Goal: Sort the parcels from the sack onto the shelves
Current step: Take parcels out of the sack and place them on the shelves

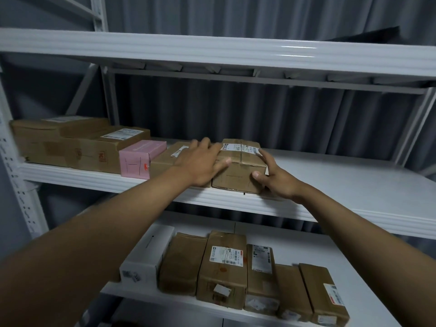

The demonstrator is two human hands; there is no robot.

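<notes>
The right hand cups the right front corner of a brown box, thumb on the front, fingers up the side. The left hand lies spread and flat across its left top edge. The box sits at the front of the middle shelf, touching the parcel on its left. Best to push it back squarely, keeping the label upward.
</notes>
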